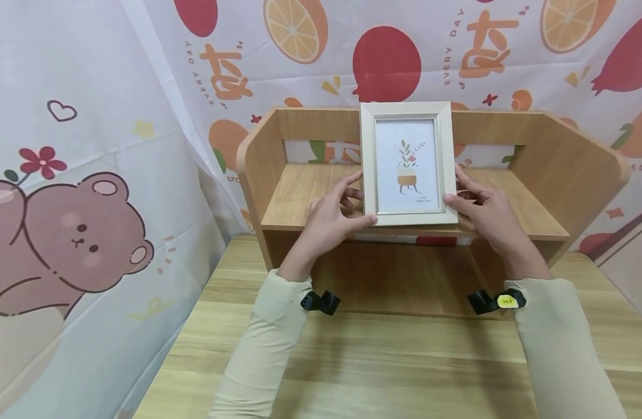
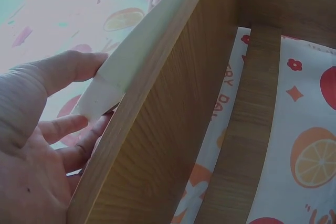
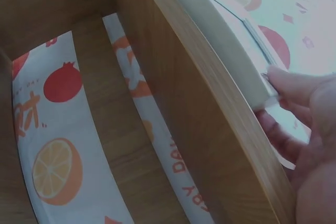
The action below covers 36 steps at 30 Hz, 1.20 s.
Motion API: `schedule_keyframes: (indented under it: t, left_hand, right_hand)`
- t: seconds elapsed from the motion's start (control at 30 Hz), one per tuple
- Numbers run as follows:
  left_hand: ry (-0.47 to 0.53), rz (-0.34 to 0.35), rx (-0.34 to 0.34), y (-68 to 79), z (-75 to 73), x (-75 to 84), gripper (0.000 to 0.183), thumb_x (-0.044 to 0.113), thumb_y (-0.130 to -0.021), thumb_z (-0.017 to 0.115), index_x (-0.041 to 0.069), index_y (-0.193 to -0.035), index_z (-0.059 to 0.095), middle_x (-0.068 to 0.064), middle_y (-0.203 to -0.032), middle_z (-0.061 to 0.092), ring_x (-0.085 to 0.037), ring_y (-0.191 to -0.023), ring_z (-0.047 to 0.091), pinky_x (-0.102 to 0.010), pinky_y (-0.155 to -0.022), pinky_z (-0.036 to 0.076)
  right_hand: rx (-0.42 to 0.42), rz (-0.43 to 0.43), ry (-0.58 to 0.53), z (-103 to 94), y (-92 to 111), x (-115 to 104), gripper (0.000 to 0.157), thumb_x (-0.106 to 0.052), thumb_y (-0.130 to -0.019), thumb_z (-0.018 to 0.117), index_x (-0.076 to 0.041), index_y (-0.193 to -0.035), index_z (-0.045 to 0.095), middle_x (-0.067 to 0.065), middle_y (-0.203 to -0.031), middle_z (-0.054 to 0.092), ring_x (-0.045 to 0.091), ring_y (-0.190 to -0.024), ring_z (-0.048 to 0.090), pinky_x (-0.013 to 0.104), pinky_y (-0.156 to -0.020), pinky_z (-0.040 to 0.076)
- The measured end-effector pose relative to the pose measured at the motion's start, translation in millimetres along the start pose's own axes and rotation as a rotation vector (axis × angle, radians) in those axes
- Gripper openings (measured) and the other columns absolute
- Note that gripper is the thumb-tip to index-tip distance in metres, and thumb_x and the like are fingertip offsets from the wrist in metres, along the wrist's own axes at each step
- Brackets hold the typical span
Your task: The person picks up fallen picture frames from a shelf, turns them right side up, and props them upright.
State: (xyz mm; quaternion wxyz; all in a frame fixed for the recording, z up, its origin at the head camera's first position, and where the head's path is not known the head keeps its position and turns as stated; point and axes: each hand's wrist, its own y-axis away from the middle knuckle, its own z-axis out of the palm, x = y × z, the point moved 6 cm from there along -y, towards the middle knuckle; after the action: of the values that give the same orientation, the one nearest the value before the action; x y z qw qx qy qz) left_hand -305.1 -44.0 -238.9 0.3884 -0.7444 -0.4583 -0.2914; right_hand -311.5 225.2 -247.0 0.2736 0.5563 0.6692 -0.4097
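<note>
A cream picture frame [image 1: 369,163] with a potted-plant print stands almost upright at the front of the upper shelf [image 1: 295,192] of a wooden desk rack. Its left side is gripped by my left hand [image 1: 328,212], thumb on the lower front corner and fingers behind. On the opposite side my right hand [image 1: 485,212] pinches the edge the same way. In the left wrist view the left thumb and fingers hold the frame's corner [image 2: 102,95] at the shelf board's edge. The right wrist view has the right thumb on the frame's front [image 3: 231,45]. The frame's back is hidden.
The rack's side panels [image 1: 258,169] rise at both ends of the shelf, with an open lower compartment [image 1: 394,273] underneath. It stands on a wood-grain table [image 1: 384,361]. Fruit-print cloth [image 1: 342,70] hangs behind, and a bear-print cloth [image 1: 91,233] hangs at the left.
</note>
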Motion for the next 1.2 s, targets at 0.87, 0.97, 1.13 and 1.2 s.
schedule_keyframes:
  t: [0.87,0.97,1.13,1.2]
  left_hand:
    - [-0.122,0.266,0.087,11.0,4.8,4.0,0.088,0.023,-0.079,0.079,0.015,-0.152,0.030,-0.007,-0.121,0.059,-0.019,-0.096,0.058,-0.030,-0.077,0.047]
    - [-0.150,0.292,0.104,13.5,6.3,6.7,0.088,0.023,-0.080,0.079,0.014,-0.152,0.029,-0.008,-0.121,0.059,-0.019,-0.094,0.059,-0.029,-0.074,0.048]
    - [-0.183,0.328,0.128,16.3,9.7,10.7,0.088,0.023,-0.080,0.078,0.012,-0.152,0.028,-0.010,-0.122,0.057,-0.019,-0.092,0.060,-0.027,-0.070,0.049]
    - [-0.197,0.344,0.137,17.1,11.2,12.2,0.087,0.023,-0.081,0.078,0.011,-0.152,0.028,-0.010,-0.123,0.056,-0.019,-0.091,0.060,-0.026,-0.070,0.050]
  right_hand:
    - [-0.091,-0.263,0.099,8.0,1.1,-9.6,0.080,-0.015,-0.093,0.062,-0.039,-0.152,0.013,0.020,-0.134,0.048,0.014,-0.089,0.052,0.014,-0.075,0.041]
    - [-0.067,-0.263,0.114,8.8,2.2,-9.0,0.081,-0.016,-0.094,0.061,-0.037,-0.153,0.011,0.022,-0.134,0.047,0.018,-0.091,0.053,0.012,-0.076,0.042]
    - [-0.049,-0.235,0.101,9.0,2.2,-9.0,0.083,-0.017,-0.094,0.061,-0.044,-0.152,0.010,0.019,-0.139,0.043,0.026,-0.100,0.052,0.012,-0.080,0.042]
    - [-0.048,-0.233,0.082,8.2,2.4,-10.1,0.083,-0.016,-0.093,0.062,-0.046,-0.152,0.010,0.017,-0.141,0.041,0.025,-0.100,0.052,0.013,-0.081,0.043]
